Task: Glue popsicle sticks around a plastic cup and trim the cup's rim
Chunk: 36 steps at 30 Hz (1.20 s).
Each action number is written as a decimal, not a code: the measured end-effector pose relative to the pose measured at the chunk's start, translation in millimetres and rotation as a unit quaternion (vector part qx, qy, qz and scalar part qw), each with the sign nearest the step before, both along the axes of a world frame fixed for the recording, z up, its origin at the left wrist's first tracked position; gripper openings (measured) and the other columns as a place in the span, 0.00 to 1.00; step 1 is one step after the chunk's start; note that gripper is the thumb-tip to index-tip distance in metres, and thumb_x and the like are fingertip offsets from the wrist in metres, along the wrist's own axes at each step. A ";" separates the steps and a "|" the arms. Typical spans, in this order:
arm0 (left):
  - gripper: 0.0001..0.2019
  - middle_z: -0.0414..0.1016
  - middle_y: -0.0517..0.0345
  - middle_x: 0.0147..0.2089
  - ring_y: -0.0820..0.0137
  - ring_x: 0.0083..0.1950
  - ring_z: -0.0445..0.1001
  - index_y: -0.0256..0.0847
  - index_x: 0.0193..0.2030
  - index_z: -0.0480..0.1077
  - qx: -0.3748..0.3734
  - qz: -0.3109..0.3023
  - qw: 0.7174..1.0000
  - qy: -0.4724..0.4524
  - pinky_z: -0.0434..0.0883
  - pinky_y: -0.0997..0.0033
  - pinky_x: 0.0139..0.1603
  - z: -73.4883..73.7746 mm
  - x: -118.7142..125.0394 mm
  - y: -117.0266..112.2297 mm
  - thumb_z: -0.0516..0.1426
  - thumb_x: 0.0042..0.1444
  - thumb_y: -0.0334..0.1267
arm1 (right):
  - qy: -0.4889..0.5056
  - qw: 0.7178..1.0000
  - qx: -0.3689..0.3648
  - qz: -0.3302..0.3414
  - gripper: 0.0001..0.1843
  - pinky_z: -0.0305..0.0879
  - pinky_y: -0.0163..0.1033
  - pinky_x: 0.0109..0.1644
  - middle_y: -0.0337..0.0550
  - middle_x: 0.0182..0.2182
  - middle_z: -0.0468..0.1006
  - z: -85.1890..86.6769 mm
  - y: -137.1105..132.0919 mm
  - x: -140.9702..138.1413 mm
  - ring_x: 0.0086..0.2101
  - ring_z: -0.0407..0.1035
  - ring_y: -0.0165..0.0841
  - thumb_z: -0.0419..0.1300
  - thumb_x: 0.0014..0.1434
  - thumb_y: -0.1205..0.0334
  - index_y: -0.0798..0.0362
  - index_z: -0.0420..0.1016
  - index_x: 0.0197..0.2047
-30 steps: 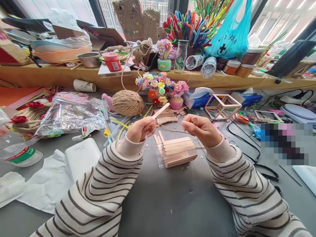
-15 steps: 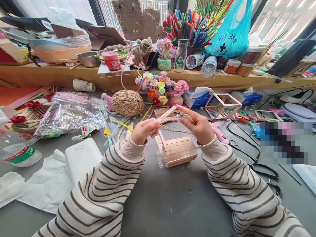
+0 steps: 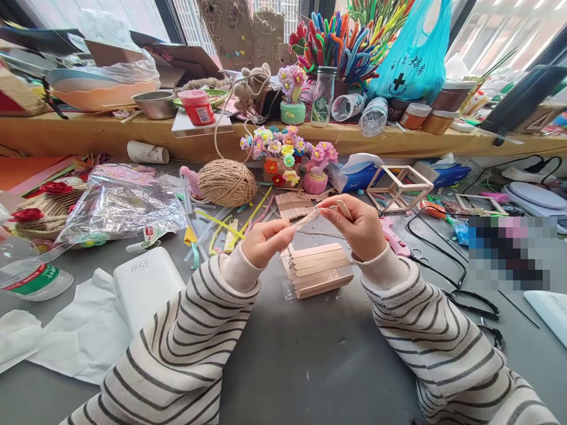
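Observation:
A wooden craft stick (image 3: 306, 221) is stretched between my two hands, above the table. My left hand (image 3: 267, 241) is closed on its near end, thumb on top. At its far end my right hand (image 3: 354, 224) pinches with thumb and index finger. A second craft stick (image 3: 344, 209) pokes up from between the curled fingers of my right hand. Just below the hands, a small block of craft sticks (image 3: 321, 262) laid side by side rests on the table, with clear film at its left side. Behind lies a bundle of craft sticks (image 3: 294, 205).
A twine ball (image 3: 227, 183) and pipe-cleaner flowers (image 3: 283, 147) stand behind my hands. To the right are a pink glue gun (image 3: 396, 237), its black cable and a wooden stick frame (image 3: 401, 188). A white power bank (image 3: 148, 283) lies left, near crumpled foil wrap (image 3: 128, 206).
The stick between my hands has dropped and lies flatter. My left hand has turned so its thumb is on top, and my right fingertips have closed on the far end.

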<state>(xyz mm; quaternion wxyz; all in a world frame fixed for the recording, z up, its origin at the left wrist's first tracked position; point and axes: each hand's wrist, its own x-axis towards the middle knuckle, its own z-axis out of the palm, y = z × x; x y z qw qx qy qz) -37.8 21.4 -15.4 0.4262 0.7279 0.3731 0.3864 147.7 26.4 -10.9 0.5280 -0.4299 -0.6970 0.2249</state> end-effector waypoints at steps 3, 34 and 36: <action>0.18 0.55 0.64 0.17 0.76 0.21 0.55 0.40 0.15 0.56 -0.008 -0.008 1.000 -0.014 0.53 0.71 0.24 -1.9 0.4 0.2 0.49 0.54 0.41 | -0.014 0.999 0.032 -0.037 0.09 0.60 0.33 0.29 0.38 0.24 0.73 -2.2 -0.8 0.9 0.26 0.64 0.27 0.58 0.53 0.57 0.53 0.72 0.28; 0.14 0.68 0.59 0.19 0.76 0.21 0.63 0.35 0.23 0.73 0.260 0.095 0.953 0.121 0.63 0.70 0.32 -10.3 9.9 0.5 0.52 0.55 0.36 | -0.178 0.977 0.073 -0.094 0.13 0.48 0.30 0.22 0.32 0.15 0.58 -3.9 -1.8 1.0 0.16 0.51 0.24 0.49 0.59 0.58 0.53 0.64 0.26; 0.14 0.67 0.60 0.19 0.77 0.20 0.62 0.35 0.22 0.73 0.269 0.093 0.951 0.121 0.62 0.71 0.32 -10.1 10.6 0.0 0.52 0.55 0.36 | -0.180 0.976 0.078 -0.092 0.13 0.48 0.30 0.22 0.31 0.14 0.57 -4.2 -0.3 2.0 0.16 0.50 0.23 0.49 0.59 0.59 0.53 0.63 0.25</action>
